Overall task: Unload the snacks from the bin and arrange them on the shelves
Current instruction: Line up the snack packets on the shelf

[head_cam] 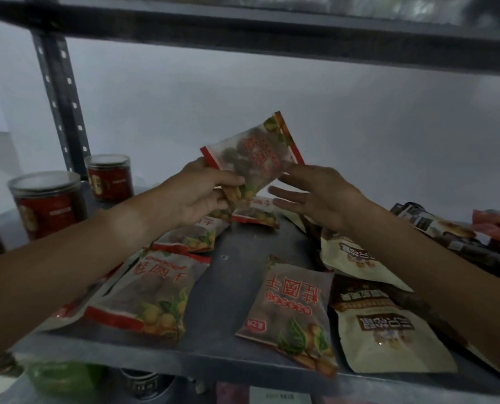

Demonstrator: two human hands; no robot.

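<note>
A person reaches both bare arms over a grey metal shelf point(228, 275) in dim light. The left hand point(202, 193) pinches the lower corner of a red-edged snack packet point(254, 153) between thumb and curled fingers, holding it tilted in the air above the back middle of the shelf. The right hand point(315, 193) is just beside the packet's right edge, fingers straight and spread, gripping nothing; whether it touches the packet cannot be told.

More packets of the same red-and-yellow kind lie flat on the shelf: one near the front left edge point(152, 293), one at the front middle point(292, 316), and two further back under the hands point(193, 237) point(257, 214). Beige and brown pouches point(388, 339) lie along the front right, partly under the right forearm. At the right edge sit dark packages point(435, 225) and something red point(496, 228), too blurred to name. Red jars with clear lids point(49, 204) point(110, 177) stand at the back left corner, beside a perforated upright post point(60, 103)
</note>
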